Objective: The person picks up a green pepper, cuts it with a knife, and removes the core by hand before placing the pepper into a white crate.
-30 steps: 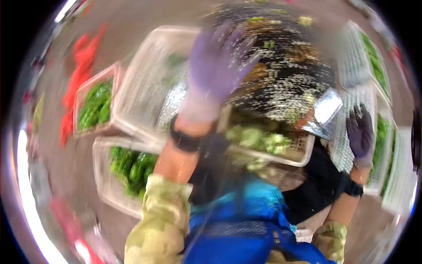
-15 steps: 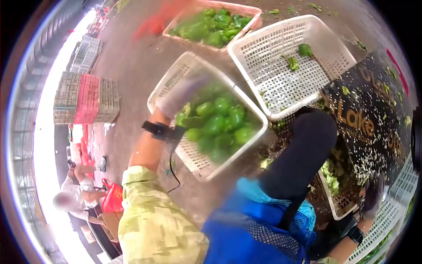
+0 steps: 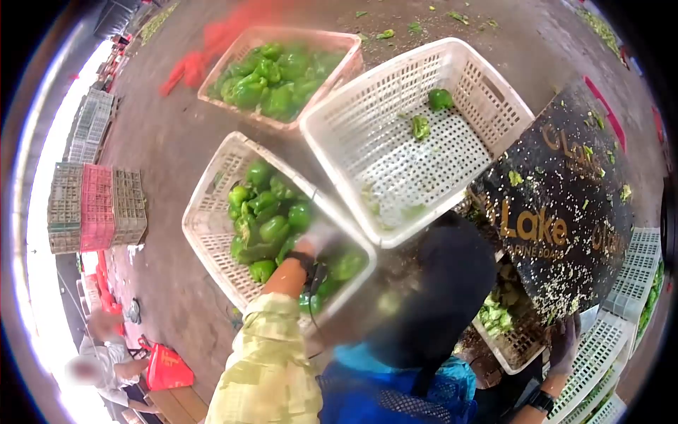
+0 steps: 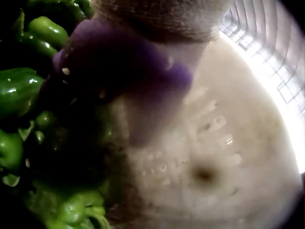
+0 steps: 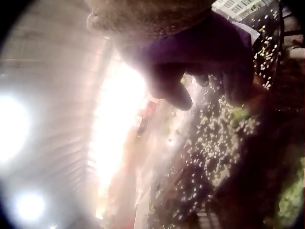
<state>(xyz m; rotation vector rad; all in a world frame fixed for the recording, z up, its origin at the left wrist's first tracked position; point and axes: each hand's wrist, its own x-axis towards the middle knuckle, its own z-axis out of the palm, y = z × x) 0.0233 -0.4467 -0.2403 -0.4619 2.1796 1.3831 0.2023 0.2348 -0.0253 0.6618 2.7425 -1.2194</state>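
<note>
In the head view my left hand (image 3: 319,240) is a blur inside a white crate (image 3: 210,244) of green peppers (image 3: 274,227). The left wrist view has the purple-gloved left hand (image 4: 124,69) between peppers (image 4: 47,31) and the pale crate wall (image 4: 238,109); its fingertips are too dark to read. At the lower edge of a black board (image 3: 565,159) is my gloved right hand (image 3: 563,345), beside a shiny flat piece (image 3: 587,318). Seen from the right wrist, thumb and fingers of the right hand (image 5: 202,62) are bent and apart, fingertips by an orange-brown piece (image 5: 258,98).
A white crate (image 3: 417,166) with a few green pieces and a pinkish crate (image 3: 349,60) of peppers stand behind. Leafy scraps (image 3: 496,316) lie in a low crate near my knee (image 3: 452,272). Crates (image 3: 95,208), a red bag (image 3: 168,367) and a seated person (image 3: 106,353) are left.
The head view has swung left, then slightly back. My left hand moved from above the pepper crate's far left side down into its near right part. The right hand came to the board's lower edge.
</note>
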